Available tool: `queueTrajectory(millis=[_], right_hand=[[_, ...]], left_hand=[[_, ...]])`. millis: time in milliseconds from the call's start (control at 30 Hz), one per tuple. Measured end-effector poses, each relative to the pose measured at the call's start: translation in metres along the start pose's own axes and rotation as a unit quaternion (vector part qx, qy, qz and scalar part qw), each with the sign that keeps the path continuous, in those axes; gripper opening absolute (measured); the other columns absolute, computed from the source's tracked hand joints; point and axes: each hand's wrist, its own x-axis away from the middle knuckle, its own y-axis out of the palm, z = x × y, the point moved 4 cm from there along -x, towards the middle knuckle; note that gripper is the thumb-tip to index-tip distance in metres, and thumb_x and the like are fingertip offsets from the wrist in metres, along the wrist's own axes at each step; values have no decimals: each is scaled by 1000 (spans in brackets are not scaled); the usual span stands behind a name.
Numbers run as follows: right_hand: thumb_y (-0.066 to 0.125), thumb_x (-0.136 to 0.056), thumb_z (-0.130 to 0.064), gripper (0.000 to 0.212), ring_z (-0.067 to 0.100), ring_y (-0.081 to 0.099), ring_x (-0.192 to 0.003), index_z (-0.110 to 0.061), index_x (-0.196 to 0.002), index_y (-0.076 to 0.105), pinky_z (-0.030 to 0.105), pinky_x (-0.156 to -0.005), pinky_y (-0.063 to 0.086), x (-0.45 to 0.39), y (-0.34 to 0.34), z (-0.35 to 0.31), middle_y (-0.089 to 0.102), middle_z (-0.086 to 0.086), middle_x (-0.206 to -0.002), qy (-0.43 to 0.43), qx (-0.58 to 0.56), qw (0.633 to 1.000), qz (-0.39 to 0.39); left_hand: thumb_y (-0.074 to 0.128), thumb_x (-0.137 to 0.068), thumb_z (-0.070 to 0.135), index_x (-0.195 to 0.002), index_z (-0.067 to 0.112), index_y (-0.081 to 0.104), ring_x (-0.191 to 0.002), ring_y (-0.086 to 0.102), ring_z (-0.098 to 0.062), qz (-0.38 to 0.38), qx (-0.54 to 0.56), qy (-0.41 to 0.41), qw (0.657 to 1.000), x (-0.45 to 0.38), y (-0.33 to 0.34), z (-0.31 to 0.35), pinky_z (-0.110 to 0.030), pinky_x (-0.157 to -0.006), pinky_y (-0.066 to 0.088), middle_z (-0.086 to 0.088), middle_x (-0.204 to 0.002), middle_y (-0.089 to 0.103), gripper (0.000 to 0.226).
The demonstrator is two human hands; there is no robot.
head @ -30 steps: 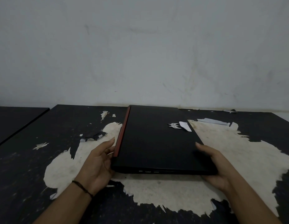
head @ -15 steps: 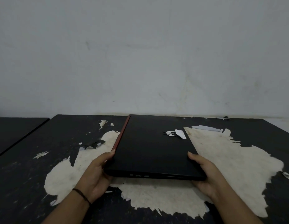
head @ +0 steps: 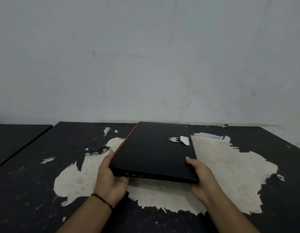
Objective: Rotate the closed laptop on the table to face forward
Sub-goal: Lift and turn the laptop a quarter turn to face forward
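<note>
We grip the closed black laptop [head: 154, 152] at its near corners, left hand [head: 110, 180] and right hand [head: 202, 179] clasping it, its near edge now lifted off the peeling bench [head: 28, 182] since a moment ago.

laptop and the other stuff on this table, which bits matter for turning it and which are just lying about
In the job:
- closed black laptop
- left hand, holding its near left corner
- right hand, holding its near right corner

Just lying about:
- peeled paper scraps on the table
- second tabletop at far left
</note>
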Motion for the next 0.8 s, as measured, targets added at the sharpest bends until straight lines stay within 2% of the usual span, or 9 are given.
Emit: queueTrajectory(millis=[67, 133, 233, 300, 400, 467, 567, 667, 800], right_hand=[[52, -89, -9, 24, 27, 65, -84, -1, -110, 61, 37, -64, 51, 2, 6, 5, 71, 14, -99, -9, -8, 1000, 4], [52, -89, -10, 28, 28, 66, -87, 0, -114, 61, 37, -65, 51, 5, 10, 11, 70, 15, -102, -14, -14, 1000, 11], [53, -88, -11, 30, 30, 66, -92, -1, -116, 60, 37, -65, 52, 7, 13, 17, 70, 16, -107, -20, -24, 999, 20], [52, -88, -11, 31, 31, 66, -93, -1, -116, 61, 37, -65, 52, 9, 15, 20, 70, 17, -108, -23, -27, 999, 20], [52, -89, -11, 29, 33, 66, -94, -2, -115, 61, 37, -64, 53, 13, 18, 24, 70, 19, -108, -25, -28, 999, 18], [52, -89, -11, 29, 34, 66, -94, -2, -115, 61, 38, -65, 53, 15, 18, 26, 69, 19, -109, -25, -29, 999, 15], [50, -90, -10, 27, 33, 66, -90, -1, -112, 61, 38, -64, 53, 20, 17, 26, 70, 19, -106, -32, -28, 999, 8], [50, -91, -10, 25, 34, 67, -93, -1, -111, 61, 41, -69, 56, 25, 17, 27, 72, 19, -103, -47, -25, 999, -1], [50, -91, -9, 28, 33, 66, -95, -1, -117, 57, 43, -76, 54, 27, 20, 29, 70, 18, -106, -67, -36, 997, 20]], left_hand=[[58, -86, 29, -85, 15, 75, -96, 64, -24, -3, 20, 6, 1000, 8, 3, 0, -40, -86, 51, -5, -100, 72, 22], [58, -86, 23, -96, 15, 68, -96, 63, -24, -6, 11, 4, 1000, 17, 4, -1, -41, -86, 50, -5, -102, 70, 16], [59, -86, 19, -103, 17, 63, -99, 62, -27, -20, -90, -13, 996, 27, 4, -17, -46, -96, 45, -7, -107, 69, 18], [62, -85, 17, -112, 19, 61, -103, 64, -30, -36, -164, -9, 986, 29, 4, -31, -49, -97, 46, -8, -114, 70, 28], [65, -83, 9, -124, 17, 55, -103, 67, -29, -13, -190, 31, 981, 25, 2, -38, -46, -83, 55, -9, -118, 70, 43], [64, -83, 3, -125, 13, 53, -102, 67, -29, 8, -183, 47, 982, 21, 0, -38, -41, -74, 58, -10, -118, 69, 44], [58, -84, -3, -124, 6, 53, -102, 66, -28, -7, -175, 56, 983, 20, 2, -32, -33, -63, 59, -14, -117, 68, 41], [55, -85, -6, -123, 2, 54, -98, 67, -26, -31, -177, 60, 982, 20, 6, -26, -29, -59, 59, -16, -115, 69, 39], [54, -85, -6, -119, 1, 57, -94, 68, -26, -55, -197, 53, 977, 14, 12, -19, -32, -61, 60, -13, -105, 73, 35]])
